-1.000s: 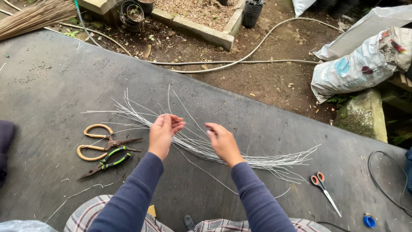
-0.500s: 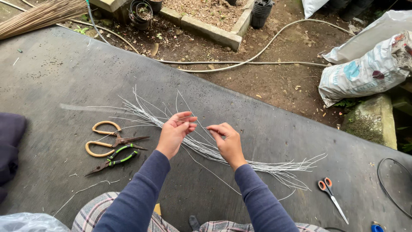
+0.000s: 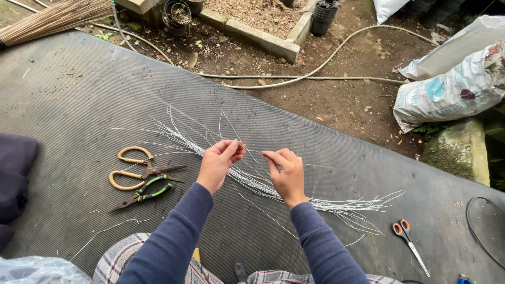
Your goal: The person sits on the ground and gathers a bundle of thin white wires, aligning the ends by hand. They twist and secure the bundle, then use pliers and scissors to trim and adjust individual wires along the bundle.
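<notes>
Wire strand (image 3: 256,153) | we are pinching it between left hand (image 3: 220,164) and right hand (image 3: 284,171), both closed on it, above the wire bundle (image 3: 263,184) on the mat (image 3: 79,94) | hands are now drawing closer together than a second ago | scissors (image 3: 139,171) lying left

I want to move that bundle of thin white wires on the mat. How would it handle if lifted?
The white wires look thin and long, so probably light and springy, sagging at the ends. Their splayed tips suggest strands may slip loose or snag. One strand spans between left hand and right hand, seemingly bendable.
</notes>
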`<state>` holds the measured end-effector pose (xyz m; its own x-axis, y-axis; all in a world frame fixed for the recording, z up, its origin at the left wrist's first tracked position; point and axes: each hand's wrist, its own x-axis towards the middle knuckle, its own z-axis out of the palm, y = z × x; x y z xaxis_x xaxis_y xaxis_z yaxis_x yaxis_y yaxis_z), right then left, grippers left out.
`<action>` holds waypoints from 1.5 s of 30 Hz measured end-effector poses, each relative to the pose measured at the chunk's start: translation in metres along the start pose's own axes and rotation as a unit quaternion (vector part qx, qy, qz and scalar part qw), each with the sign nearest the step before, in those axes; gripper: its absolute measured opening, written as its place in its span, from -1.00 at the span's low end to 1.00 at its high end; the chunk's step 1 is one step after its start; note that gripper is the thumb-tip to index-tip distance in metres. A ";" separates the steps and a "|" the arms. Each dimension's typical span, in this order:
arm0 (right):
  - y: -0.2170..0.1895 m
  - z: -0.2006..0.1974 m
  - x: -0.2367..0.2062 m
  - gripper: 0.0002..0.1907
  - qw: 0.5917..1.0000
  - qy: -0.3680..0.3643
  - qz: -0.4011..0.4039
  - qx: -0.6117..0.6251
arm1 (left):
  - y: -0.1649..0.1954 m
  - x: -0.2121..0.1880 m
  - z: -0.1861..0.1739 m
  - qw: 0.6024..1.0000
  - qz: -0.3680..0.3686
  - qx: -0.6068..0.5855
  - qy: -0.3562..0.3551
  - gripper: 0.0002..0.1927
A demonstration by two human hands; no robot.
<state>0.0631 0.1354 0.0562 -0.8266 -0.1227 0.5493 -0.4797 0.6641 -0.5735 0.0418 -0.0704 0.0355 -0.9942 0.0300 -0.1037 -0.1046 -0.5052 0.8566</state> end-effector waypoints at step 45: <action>0.004 0.051 -0.018 -0.64 0.820 -0.038 0.257 0.510 | -0.029 -0.008 0.011 0.990 -0.122 -0.048 0.046 -0.82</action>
<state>0.0604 0.1028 0.0130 -0.9941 -0.0910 0.0589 -0.0273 -0.3151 -0.9487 0.0528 -0.0465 0.0176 -0.9322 0.0848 -0.3520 -0.3348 -0.5716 0.7491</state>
